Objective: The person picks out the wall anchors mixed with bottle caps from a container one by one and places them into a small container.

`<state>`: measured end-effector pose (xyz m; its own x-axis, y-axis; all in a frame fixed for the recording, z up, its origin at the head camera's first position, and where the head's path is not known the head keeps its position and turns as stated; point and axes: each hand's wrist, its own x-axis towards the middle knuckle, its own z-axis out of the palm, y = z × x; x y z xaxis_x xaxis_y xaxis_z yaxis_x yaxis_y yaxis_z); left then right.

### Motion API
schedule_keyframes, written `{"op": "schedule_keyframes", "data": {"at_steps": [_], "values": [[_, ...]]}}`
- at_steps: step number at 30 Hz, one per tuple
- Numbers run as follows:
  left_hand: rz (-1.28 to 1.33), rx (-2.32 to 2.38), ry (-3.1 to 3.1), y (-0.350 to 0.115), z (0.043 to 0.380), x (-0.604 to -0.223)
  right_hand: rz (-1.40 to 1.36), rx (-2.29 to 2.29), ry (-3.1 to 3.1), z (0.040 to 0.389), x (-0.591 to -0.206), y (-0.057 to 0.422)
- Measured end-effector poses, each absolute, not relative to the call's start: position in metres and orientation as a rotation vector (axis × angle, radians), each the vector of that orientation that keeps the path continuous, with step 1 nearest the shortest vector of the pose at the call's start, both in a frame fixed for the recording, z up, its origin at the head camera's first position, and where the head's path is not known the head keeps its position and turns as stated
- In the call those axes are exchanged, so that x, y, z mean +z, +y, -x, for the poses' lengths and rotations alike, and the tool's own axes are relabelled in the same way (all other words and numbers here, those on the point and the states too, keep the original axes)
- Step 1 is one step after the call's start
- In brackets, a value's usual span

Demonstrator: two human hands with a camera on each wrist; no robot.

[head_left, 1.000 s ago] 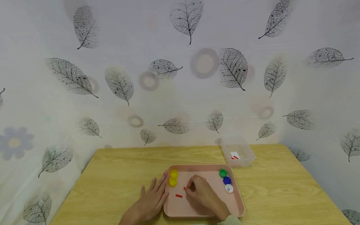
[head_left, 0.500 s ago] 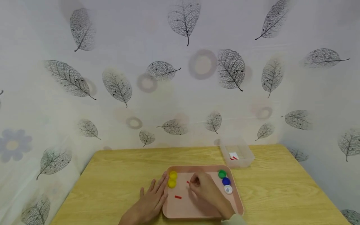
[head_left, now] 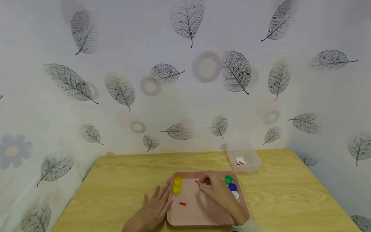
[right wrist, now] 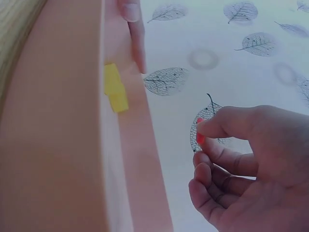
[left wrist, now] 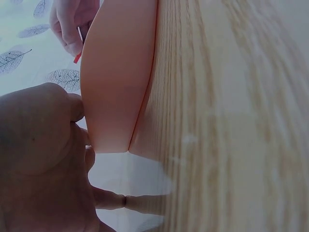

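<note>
My right hand [head_left: 218, 196] pinches a small red stick [right wrist: 200, 131] between thumb and index finger, raised above the pink tray [head_left: 191, 216]. In the right wrist view its other fingers are curled. My left hand [head_left: 152, 209] lies with fingers spread along the tray's left rim, touching it. A second red stick [head_left: 183, 203] lies on the tray floor, left of the middle. Two yellow round caps [head_left: 176, 189] sit at the tray's upper left. Along the right side stand a green cap [head_left: 228, 179], a blue cap [head_left: 232, 187] and a white cap [head_left: 236, 195], partly covered by my right hand.
Behind the tray's right corner stands a translucent plastic box [head_left: 252, 167] holding a white piece and a few red sticks. The wooden table [head_left: 121, 180] ends at a leaf-patterned curtain [head_left: 185, 96] at the back and sides.
My right hand has carried the red stick up and slightly right, away from the one lying on the tray. The left hand has kept its place on the rim.
</note>
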<state>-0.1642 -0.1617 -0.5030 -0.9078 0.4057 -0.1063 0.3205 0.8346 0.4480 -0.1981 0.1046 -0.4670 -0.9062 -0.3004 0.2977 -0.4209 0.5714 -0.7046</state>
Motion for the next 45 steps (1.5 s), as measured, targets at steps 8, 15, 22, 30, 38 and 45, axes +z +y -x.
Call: {"op": "schedule_keyframes", "data": {"at_steps": [8,15,22,30,38,45], "values": [[-0.573,0.631,2.818,-0.162,0.162,-0.503,-0.531,1.186,-2.58,0.198,-0.46,0.113],[-0.609,0.644,2.844,-0.162,0.162,-0.504,-0.457,1.049,-2.525,0.201,-0.458,0.123],[-0.617,0.638,2.847,-0.161,0.162,-0.502,-0.472,1.204,-2.432,0.207,-0.457,0.135],[-0.603,0.637,2.843,-0.161,0.16,-0.501,-0.455,1.236,-2.399,0.21,-0.454,0.151],[-0.577,0.632,2.838,-0.162,0.16,-0.501,-0.381,1.216,-2.411,0.212,-0.453,0.162],[-0.602,0.642,2.844,-0.162,0.161,-0.505,-0.327,1.28,-2.414,0.211,-0.454,0.176]]}}
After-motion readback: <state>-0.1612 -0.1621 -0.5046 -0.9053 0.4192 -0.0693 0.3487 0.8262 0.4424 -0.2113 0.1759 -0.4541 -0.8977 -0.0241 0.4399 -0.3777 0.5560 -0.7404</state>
